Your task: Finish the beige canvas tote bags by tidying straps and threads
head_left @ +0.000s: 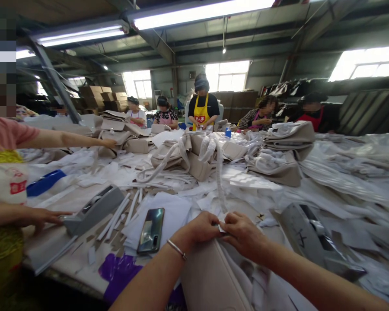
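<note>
A beige handbag [210, 276] stands in front of me, with white wrapping material along its right side. Just above its top edge, my left hand [203, 226] and my right hand [244, 235] meet with fingers pinched. Between the fingertips shows a small white strip [221, 228]; whether it is paper or foam I cannot tell. A white-wrapped bag strap [219, 181] hangs down just beyond my hands. A metal bangle circles my left wrist.
A phone [151, 230] lies on white sheets [176, 207]. Grey tape dispensers stand left [95, 209] and right [314, 237]. Purple plastic [119, 274] lies near the front edge. Wrapped bags [288, 142] are piled beyond. A co-worker's arm [65, 139] reaches in at left; others work behind.
</note>
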The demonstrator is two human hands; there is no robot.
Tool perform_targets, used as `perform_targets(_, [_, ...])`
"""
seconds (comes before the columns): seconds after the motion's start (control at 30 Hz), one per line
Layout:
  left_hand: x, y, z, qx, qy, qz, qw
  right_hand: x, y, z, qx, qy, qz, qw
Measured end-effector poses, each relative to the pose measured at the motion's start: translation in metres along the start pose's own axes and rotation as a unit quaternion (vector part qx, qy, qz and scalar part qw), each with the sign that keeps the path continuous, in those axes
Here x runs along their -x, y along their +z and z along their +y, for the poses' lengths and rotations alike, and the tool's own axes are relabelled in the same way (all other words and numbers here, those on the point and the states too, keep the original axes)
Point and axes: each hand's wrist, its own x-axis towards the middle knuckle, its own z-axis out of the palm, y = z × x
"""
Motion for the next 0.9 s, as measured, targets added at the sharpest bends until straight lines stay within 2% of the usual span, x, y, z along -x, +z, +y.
perform_targets(0.17, [0.0,-0.004,-0.003,0.037,0.005,-0.023,0.999,0.007,0.005,-0.008,0.157,-0.045,0.012,0.986])
perform_targets(0.27, [0.001,-0.007,-0.004,0.066,-0.006,-0.032,0.997,0.005,0.008,-0.012,0.209,-0.087,0.024,0.974])
perform_targets(0.6, [0.004,-0.013,0.004,0.101,-0.005,-0.06,0.993,0.005,0.004,-0.01,0.198,-0.091,0.042,0.975])
perform_targets(0.9, [0.004,-0.01,0.012,-0.002,0.015,-0.018,1.0,0.008,0.002,-0.007,0.148,-0.056,0.032,0.987])
